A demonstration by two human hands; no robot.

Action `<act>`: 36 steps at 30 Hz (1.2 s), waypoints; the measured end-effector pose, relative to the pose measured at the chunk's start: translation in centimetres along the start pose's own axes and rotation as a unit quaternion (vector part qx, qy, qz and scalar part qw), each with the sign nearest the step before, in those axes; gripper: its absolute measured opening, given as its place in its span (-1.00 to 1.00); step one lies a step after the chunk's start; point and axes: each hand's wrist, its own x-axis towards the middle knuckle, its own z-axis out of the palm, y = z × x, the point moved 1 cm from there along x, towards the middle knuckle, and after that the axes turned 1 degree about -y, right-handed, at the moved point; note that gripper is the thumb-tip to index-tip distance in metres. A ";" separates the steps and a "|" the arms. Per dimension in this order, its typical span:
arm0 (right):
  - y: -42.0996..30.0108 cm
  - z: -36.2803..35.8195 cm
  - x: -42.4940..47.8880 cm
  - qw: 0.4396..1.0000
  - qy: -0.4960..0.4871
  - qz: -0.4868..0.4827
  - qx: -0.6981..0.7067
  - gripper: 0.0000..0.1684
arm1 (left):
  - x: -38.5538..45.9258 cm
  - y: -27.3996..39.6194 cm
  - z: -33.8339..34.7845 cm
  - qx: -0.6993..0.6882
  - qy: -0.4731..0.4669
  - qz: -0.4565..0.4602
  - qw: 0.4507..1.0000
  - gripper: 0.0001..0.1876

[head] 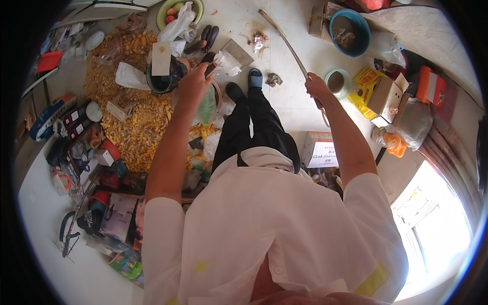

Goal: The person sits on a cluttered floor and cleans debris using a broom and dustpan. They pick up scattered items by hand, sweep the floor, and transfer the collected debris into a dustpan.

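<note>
My left hand (195,82) is closed around the dark handle of a grey and white dustpan (234,57), which has a ribbed part. In my right hand (317,89) is a long-handled tool (293,49); its narrow brownish end points away from me, and its exact kind is unclear. Between the dustpan and this tool, a small heap of dirt with a wrapper (259,42) lies on the pale floor. A crumpled grey scrap (273,79) lies near my slippered feet (255,78). Beside my left hand stands a bin lined with a black bag (173,76), with a cardboard piece (161,59) above it.
Corn cobs and kernels (137,141) spread over the floor at left. Eggplants (209,38) and a green basin (161,15) of fruit lie ahead. At right are a blue bucket (350,28), a pale pot (339,82) and cardboard boxes (385,99). Clutter lines the left wall.
</note>
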 end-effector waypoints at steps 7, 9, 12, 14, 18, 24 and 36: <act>0.5 6.9 2.5 0.999 -0.033 0.006 0.007 -0.67 | 1.2 0.7 0.9 0.005 -0.003 0.015 1.000 -0.70; -0.5 8.8 1.5 0.998 -0.061 0.024 0.022 -0.62 | 1.4 0.3 0.9 -0.004 0.000 0.007 1.000 -0.70; -0.4 10.0 0.1 0.993 -0.081 0.023 0.083 -0.63 | 0.8 0.1 1.3 -0.022 0.010 0.013 1.000 -0.70; 0.0 10.1 -0.9 0.987 -0.108 0.030 0.116 -0.63 | 0.3 -0.2 1.8 -0.027 0.032 0.028 0.999 -0.69; -0.3 7.4 -3.5 0.965 -0.186 0.053 0.176 -0.61 | -0.2 -0.5 2.0 -0.028 0.023 0.037 0.999 -0.69; 0.0 2.1 -7.7 0.974 -0.182 0.066 0.118 -0.42 | 0.3 -1.4 2.4 0.010 0.036 0.052 0.998 -0.69; 9.4 9.1 2.0 0.997 0.009 -0.080 -0.018 -0.66 | -1.0 -0.9 3.2 0.004 0.040 0.070 0.997 -0.65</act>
